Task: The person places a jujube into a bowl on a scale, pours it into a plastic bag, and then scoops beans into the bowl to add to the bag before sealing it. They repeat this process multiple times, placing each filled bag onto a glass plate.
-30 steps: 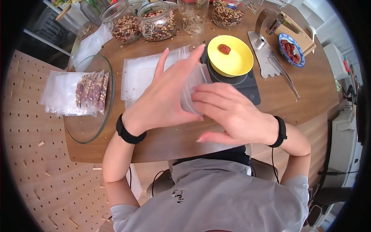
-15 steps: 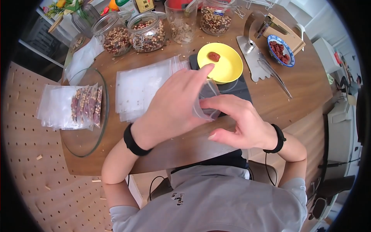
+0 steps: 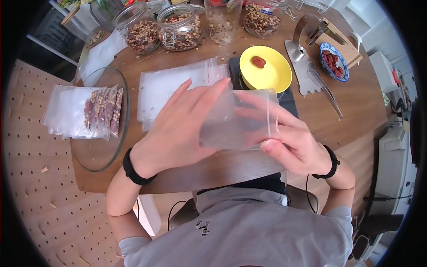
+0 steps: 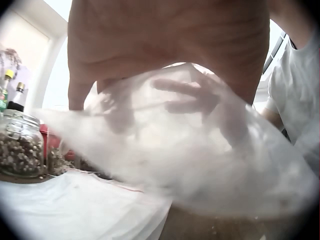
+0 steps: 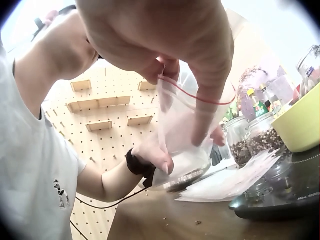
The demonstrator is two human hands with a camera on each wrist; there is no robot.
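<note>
A clear zip bag (image 3: 231,127) with a red line at its mouth is held between both hands above the table's near part. My left hand (image 3: 178,122) holds its closed end between thumb and fairly straight fingers. From the other side, my right hand (image 3: 291,142) has fingers inside the bag, seen through the plastic, while its thumb pinches the rim outside. The right wrist view shows those fingers reaching down past the red line of the bag (image 5: 185,117). No food shows inside it. Behind the hands, a yellow bowl (image 3: 278,73) holds one red date (image 3: 258,62) on a black scale (image 3: 289,104).
Flat empty bags (image 3: 164,84) lie left of the scale. A glass plate (image 3: 102,162) carries filled bags (image 3: 100,111). Jars of beans (image 3: 180,33) line the back. At right are a metal tool (image 3: 307,78), tweezers (image 3: 329,95) and a blue-rimmed bowl of dates (image 3: 333,62).
The bag's mouth has turned toward the right and its side now lies spread out to view. My right fingers have gone deeper inside, and my right thumb has closed on the rim.
</note>
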